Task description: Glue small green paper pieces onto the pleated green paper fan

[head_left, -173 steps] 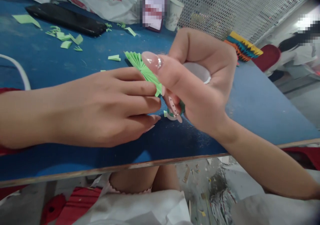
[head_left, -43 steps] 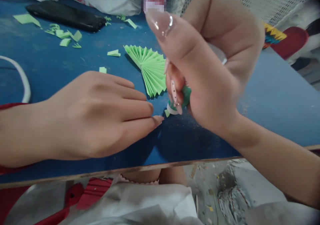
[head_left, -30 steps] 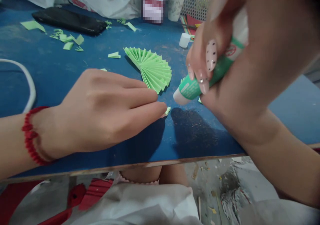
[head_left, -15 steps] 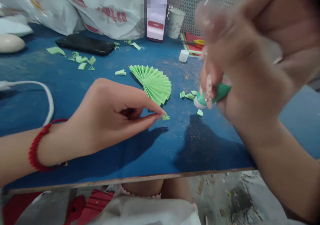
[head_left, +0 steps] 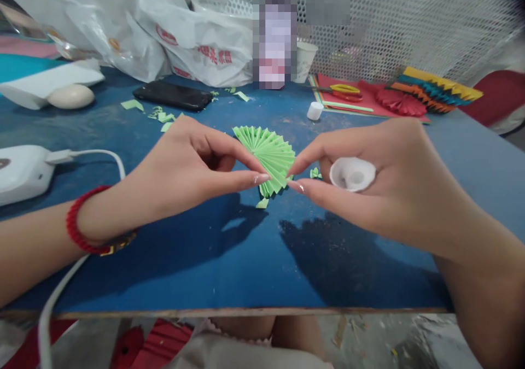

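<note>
**Paper fan held at the fingertips**

Green pleated paper fan [head_left: 266, 156] stands on the blue table [head_left: 229, 265] between left hand [head_left: 184, 164] and right hand [head_left: 369, 177]. Fingertips [head_left: 262, 178] of both touch its lower edges; grip on it unclear. Right hand clenches a white plastic piece [head_left: 351, 174].

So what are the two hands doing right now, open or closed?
Left hand: closed, pinching the green pleated paper fan.
Right hand: closed, pinching the fan, a white round piece in its palm.
</note>
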Available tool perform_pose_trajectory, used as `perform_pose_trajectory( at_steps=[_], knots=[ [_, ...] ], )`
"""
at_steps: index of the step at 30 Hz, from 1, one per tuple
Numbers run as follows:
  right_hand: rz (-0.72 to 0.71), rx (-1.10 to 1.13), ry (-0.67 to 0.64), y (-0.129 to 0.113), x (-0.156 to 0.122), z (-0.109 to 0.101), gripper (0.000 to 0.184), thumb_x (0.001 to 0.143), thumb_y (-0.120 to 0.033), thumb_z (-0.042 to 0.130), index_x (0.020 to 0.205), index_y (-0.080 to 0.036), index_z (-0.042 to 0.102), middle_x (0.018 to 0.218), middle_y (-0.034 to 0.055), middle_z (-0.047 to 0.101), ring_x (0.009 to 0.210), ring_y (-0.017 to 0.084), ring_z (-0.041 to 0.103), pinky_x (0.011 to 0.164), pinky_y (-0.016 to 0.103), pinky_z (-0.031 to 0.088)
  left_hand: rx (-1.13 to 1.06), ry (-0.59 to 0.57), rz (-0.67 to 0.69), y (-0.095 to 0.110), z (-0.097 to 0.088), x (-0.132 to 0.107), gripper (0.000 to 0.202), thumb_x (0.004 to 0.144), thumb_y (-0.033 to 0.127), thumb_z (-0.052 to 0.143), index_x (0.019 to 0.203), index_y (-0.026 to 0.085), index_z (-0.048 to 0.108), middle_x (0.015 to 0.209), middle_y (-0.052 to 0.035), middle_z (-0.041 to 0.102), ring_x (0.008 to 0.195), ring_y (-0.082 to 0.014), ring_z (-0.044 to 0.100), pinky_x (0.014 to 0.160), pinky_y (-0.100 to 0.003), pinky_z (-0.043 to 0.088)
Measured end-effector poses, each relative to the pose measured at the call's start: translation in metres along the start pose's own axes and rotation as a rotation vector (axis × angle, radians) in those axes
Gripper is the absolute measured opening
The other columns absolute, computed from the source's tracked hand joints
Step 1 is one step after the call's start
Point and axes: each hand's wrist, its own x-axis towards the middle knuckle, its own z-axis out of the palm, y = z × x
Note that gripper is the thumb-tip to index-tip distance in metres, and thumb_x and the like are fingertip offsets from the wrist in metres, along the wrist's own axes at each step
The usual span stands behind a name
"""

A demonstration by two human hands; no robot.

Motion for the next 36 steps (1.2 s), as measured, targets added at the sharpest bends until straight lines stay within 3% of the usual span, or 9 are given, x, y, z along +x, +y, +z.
perform_pose_trajectory(
  at_steps=[3, 9, 13, 17, 21, 25, 29, 36],
  knots=[
    [-0.045, -0.127, -0.076, 0.0, -0.001, 0.003, 0.008, 0.088, -0.025, 0.066, 0.087, -0.025, 0.074, 0.059, -0.0012, 0.06, 0.055, 0.014, 0.052, 0.061, 0.03, 0.04, 0.231, -0.107, 0.201, 0.003, -0.009, -0.003, 0.012, 0.082, 0.027, 0.074, 0.078, 0.017, 0.078, 0.044, 0.0073, 0.039, 0.045, -0.0039, 0.029, 0.042, -0.019, 0.022],
    [-0.077, -0.218, -0.076, 0.0, -0.001, 0.009, 0.01, 0.089, -0.026, 0.063, 0.086, -0.023, 0.072, 0.061, 0.0005, 0.061, 0.056, 0.015, 0.052, 0.061, 0.031, 0.036, 0.51, -0.177, 0.47, -0.002, -0.011, -0.004, 0.016, 0.083, 0.034, 0.071, 0.082, 0.019, 0.078, 0.047, 0.0079, 0.046, 0.042, -0.0036, 0.035, 0.045, -0.018, 0.027],
    [-0.093, -0.215, -0.048, 0.0, -0.001, 0.008, 0.011, 0.09, -0.026, 0.063, 0.085, -0.023, 0.073, 0.058, -0.0017, 0.057, 0.052, 0.013, 0.045, 0.06, 0.031, 0.033, 0.54, -0.245, 0.438, -0.004, -0.007, -0.002, 0.014, 0.083, 0.03, 0.071, 0.089, 0.02, 0.078, 0.047, 0.0101, 0.044, 0.042, -0.0031, 0.035, 0.048, -0.018, 0.027],
    [-0.114, -0.209, -0.033, 0.001, -0.001, 0.008, 0.011, 0.089, -0.024, 0.064, 0.086, -0.022, 0.075, 0.058, -0.0027, 0.057, 0.05, 0.011, 0.04, 0.059, 0.03, 0.03, 0.503, -0.242, 0.506, -0.005, -0.006, -0.003, 0.012, 0.086, 0.025, 0.066, 0.088, 0.023, 0.078, 0.048, 0.0094, 0.047, 0.041, -0.0042, 0.036, 0.049, -0.019, 0.029],
    [-0.076, -0.216, -0.09, 0.002, -0.001, 0.009, 0.012, 0.09, -0.028, 0.064, 0.087, -0.022, 0.074, 0.064, -0.0001, 0.062, 0.056, 0.014, 0.048, 0.06, 0.03, 0.032, 0.501, -0.238, 0.546, -0.008, -0.004, -0.006, 0.018, 0.091, 0.018, 0.06, 0.089, 0.023, 0.078, 0.055, 0.0068, 0.059, 0.044, -0.0048, 0.041, 0.052, -0.02, 0.031],
    [-0.052, -0.132, -0.212, 0.003, -0.001, 0.009, 0.01, 0.089, -0.028, 0.065, 0.091, -0.024, 0.074, 0.071, 0.0013, 0.066, 0.069, 0.017, 0.058, 0.062, 0.029, 0.036, 0.551, -0.206, 0.675, -0.009, -0.003, -0.008, 0.016, 0.089, 0.018, 0.061, 0.088, 0.023, 0.077, 0.059, 0.0059, 0.065, 0.047, -0.0067, 0.048, 0.051, -0.022, 0.031],
    [-0.063, -0.099, -0.288, 0.003, -0.002, 0.012, 0.011, 0.086, -0.027, 0.069, 0.095, -0.024, 0.075, 0.074, 0.0007, 0.067, 0.074, 0.017, 0.06, 0.063, 0.027, 0.036, 0.625, -0.187, 0.724, -0.008, -0.003, -0.008, 0.016, 0.09, 0.018, 0.06, 0.083, 0.021, 0.074, 0.06, 0.0053, 0.065, 0.05, -0.0073, 0.05, 0.052, -0.022, 0.03],
    [-0.09, -0.13, -0.286, 0.0, -0.001, 0.022, 0.013, 0.085, -0.026, 0.069, 0.096, -0.022, 0.075, 0.073, 0.0011, 0.067, 0.07, 0.015, 0.059, 0.062, 0.027, 0.035, 0.675, -0.178, 0.799, -0.009, -0.002, -0.007, 0.023, 0.092, 0.019, 0.056, 0.076, 0.016, 0.073, 0.054, 0.004, 0.057, 0.049, -0.0071, 0.044, 0.051, -0.023, 0.027]
  ],
)
